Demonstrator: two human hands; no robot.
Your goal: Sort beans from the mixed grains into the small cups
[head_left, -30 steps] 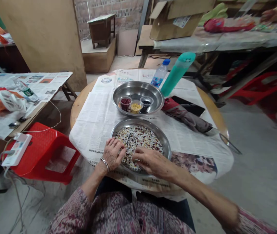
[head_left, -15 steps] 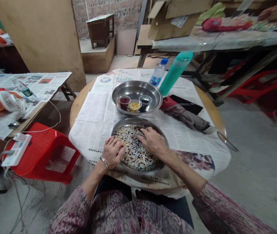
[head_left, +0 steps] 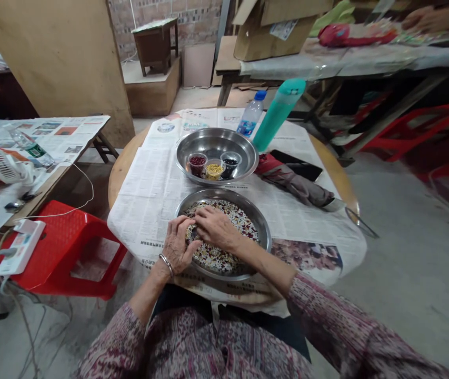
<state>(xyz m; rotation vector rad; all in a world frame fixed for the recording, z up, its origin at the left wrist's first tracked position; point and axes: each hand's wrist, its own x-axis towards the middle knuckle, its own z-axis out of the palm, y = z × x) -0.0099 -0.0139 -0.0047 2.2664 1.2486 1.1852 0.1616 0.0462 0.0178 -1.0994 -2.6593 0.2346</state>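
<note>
Left hand (head_left: 177, 243) and right hand (head_left: 215, 226) meet over the mixed beans (head_left: 224, 252) in the near round steel pan (head_left: 261, 231) on the newspapered table (head_left: 153, 184). Fingers curled together; pinched contents hidden, grip indeterminate.

A round wooden counter (head_left: 123, 166) is carrying sheets of newspaper (head_left: 153, 195) that are covering most of its top. Lying on the paper, a steel pan of mixed beans (head_left: 261, 231) is sitting at the near edge and a second steel pan (head_left: 216, 139) is sitting just beyond it. A green bottle (head_left: 277, 113) and a clear water bottle (head_left: 250, 116) are standing at the far side, and a folded cloth (head_left: 295, 184) and a dark phone (head_left: 299, 167) are lying to the right.
</note>
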